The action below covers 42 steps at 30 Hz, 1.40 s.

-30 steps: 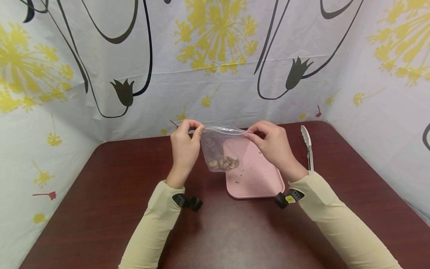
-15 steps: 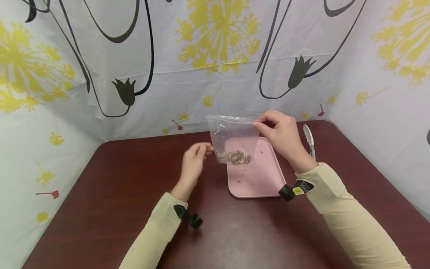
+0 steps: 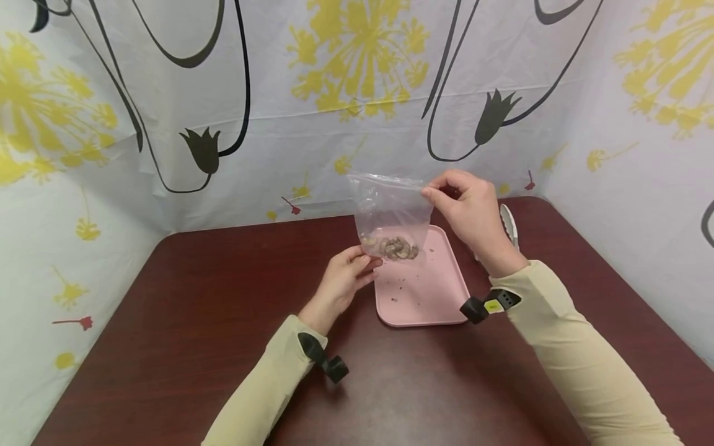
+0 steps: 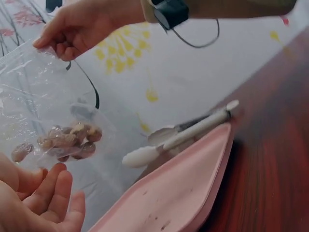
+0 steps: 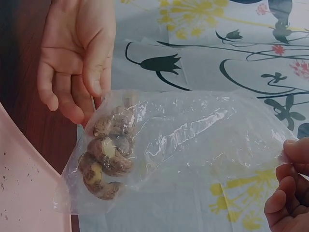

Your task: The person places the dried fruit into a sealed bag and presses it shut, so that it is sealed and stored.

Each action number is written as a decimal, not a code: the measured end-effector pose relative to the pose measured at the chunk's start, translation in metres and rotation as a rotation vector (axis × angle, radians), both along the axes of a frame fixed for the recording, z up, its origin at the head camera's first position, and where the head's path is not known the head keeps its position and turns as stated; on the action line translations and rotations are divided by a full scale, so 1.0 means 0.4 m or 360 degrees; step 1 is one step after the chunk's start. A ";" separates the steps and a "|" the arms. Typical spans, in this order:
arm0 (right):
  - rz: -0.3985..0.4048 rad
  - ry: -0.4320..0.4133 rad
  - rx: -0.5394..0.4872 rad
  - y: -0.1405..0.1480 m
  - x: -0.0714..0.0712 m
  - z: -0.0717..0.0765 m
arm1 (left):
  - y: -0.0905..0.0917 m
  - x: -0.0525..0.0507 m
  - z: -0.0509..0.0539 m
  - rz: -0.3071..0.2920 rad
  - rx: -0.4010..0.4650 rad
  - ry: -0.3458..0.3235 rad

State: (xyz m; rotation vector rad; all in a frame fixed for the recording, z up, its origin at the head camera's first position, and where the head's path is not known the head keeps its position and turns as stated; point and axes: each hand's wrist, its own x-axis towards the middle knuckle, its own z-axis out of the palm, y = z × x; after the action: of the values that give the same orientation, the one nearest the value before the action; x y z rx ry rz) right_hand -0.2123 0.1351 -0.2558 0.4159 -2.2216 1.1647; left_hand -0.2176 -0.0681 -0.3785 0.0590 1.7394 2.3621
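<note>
A clear zip bag (image 3: 387, 207) hangs above the pink tray, tilted a little. Brown-skinned cashews (image 3: 398, 248) lie along its bottom; in the right wrist view the cashews (image 5: 108, 157) look curved, with pale patches. My right hand (image 3: 471, 207) pinches the bag's top right corner between thumb and fingers. At the bottom left corner, my left hand (image 3: 343, 279) pinches the bag's edge between thumb and forefinger, its other fingers loosely extended. In the left wrist view, the left hand (image 4: 38, 198) sits just under the nuts.
The pink tray (image 3: 421, 297) carries several dark crumbs and stands on the dark red table (image 3: 223, 322). Tongs (image 3: 509, 223) with pale tips lie right of the tray, partly hidden by the right hand. A patterned cloth (image 3: 268, 155) hangs behind the table.
My left hand has let go of the bag's top left corner and moved down to its bottom left corner. The right hand has kept its pinch and raised the bag slightly.
</note>
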 end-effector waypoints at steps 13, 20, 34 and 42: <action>-0.0025 0.0003 -0.0038 0.005 -0.007 -0.007 | 0.020 -0.004 0.004 0.0226 0.0024 -0.0049; -0.0051 0.0011 -0.0066 0.012 -0.004 -0.005 | 0.011 -0.003 -0.001 0.0239 -0.0435 0.0204; -0.0131 0.0099 0.0058 0.028 0.003 0.001 | -0.038 0.001 -0.012 0.0247 -0.1549 0.0773; -0.0128 0.0111 0.0114 0.027 0.006 -0.001 | -0.061 0.018 -0.003 0.0189 -0.1931 0.1075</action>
State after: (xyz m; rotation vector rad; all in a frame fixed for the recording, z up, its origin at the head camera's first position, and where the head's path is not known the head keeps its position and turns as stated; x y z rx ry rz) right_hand -0.2099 0.1461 -0.2561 0.3864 -2.2033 1.0162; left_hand -0.2103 -0.0925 -0.3798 0.6010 3.2168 0.9796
